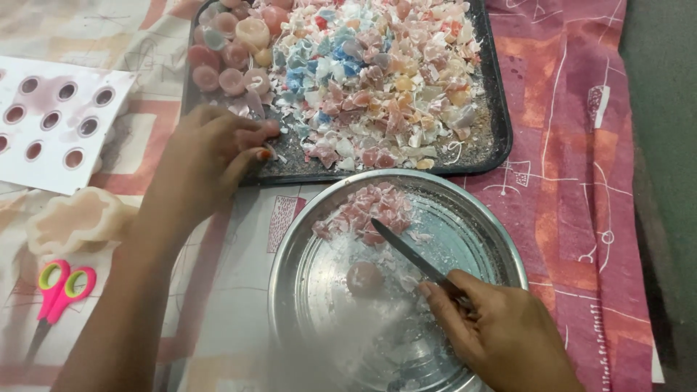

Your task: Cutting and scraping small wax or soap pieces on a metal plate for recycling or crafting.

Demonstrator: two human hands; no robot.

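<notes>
The right hand (pixel 501 330) pinches a stiff knife (pixel 410 254) by its handle at five o'clock of the steel bowl (pixel 508 250), while the left hand (pixel 207 163) curls over brittle, light-looking wax chips (pixel 377 80) on the tray (pixel 501 123).

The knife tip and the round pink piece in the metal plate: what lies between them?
In the head view, only bare metal plate dusted with white crumbs separates the knife from the round pink piece.
</notes>
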